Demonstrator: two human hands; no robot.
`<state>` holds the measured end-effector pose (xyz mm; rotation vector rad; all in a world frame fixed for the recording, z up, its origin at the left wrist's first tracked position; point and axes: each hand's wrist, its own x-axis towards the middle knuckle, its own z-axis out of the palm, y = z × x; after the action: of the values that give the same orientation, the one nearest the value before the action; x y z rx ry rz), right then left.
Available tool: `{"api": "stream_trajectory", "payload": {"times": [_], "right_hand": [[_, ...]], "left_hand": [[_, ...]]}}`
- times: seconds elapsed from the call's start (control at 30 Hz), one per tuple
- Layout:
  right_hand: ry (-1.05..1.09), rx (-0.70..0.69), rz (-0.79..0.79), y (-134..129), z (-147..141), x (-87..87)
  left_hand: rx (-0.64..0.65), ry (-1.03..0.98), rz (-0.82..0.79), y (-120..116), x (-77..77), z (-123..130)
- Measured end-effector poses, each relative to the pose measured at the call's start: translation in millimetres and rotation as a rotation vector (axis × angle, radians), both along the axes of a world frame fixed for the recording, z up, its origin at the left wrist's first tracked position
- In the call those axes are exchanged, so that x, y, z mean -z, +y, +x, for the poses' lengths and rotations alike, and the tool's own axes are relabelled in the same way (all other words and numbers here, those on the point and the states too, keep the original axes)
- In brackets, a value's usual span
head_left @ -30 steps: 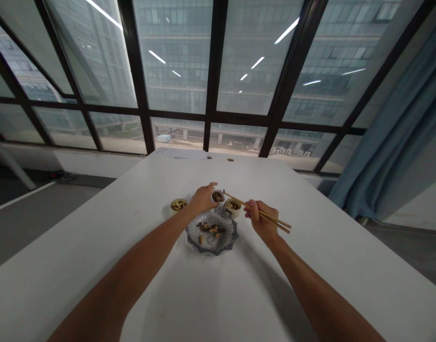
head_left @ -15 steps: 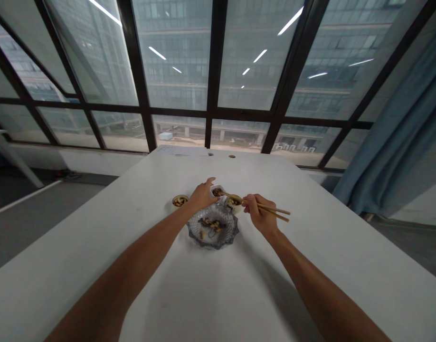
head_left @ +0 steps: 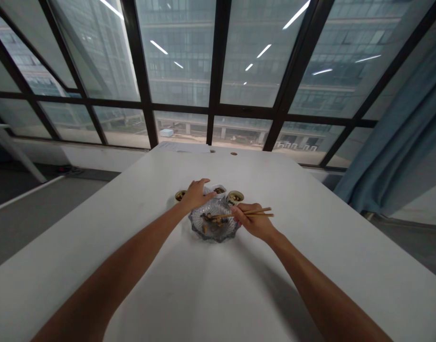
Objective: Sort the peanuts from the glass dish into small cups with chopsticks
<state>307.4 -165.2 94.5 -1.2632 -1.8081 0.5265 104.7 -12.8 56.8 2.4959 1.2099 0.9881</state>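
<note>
A pair of chopsticks [head_left: 255, 213] is held in my right hand [head_left: 253, 220], closed around them. Their tips reach into a scalloped clear glass bowl [head_left: 221, 236], among dark and yellowish food pieces [head_left: 211, 220]. My left hand [head_left: 196, 194] has its thumb and fingers spread at the left side of a small white bowl [head_left: 223, 194] of dark bits; the thumb overlaps its near edge, and contact is unclear. A small cup [head_left: 235, 198] with pale and brown pieces stands right of the white bowl. Another cup [head_left: 180, 195], partly hidden, is left of my left hand.
The long white table [head_left: 168, 275] extends toward tall dark-framed windows [head_left: 213, 114]. Papers [head_left: 182, 147] and two small round things [head_left: 233, 153] lie at its far end. A blue curtain [head_left: 385, 156] hangs at the right.
My right hand has drawn the chopsticks from the white bowl toward me, down into the glass bowl. My left hand has shifted slightly left, showing more of the white bowl.
</note>
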Motion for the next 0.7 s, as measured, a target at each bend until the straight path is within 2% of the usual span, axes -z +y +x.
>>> {"api": "stream_trajectory", "payload": {"times": [0.13,0.27,0.5,0.7], "right_hand": [[0.139,0.059,-0.046,3.1,6.3,8.6],[0.363,0.159,-0.031,7.6,12.4,21.8],[0.617,0.304,-0.004,5.9,14.2,32.8],[0.664,0.352,0.030,0.7,5.8,36.2]], "left_hand": [[-0.018,-0.097,0.054,-23.3,4.6,-28.9],[-0.029,-0.143,0.095,-34.6,12.4,-47.4],[-0.029,-0.136,0.115,-40.2,28.6,-59.7],[-0.045,-0.120,0.120,-40.6,31.3,-62.7]]}}
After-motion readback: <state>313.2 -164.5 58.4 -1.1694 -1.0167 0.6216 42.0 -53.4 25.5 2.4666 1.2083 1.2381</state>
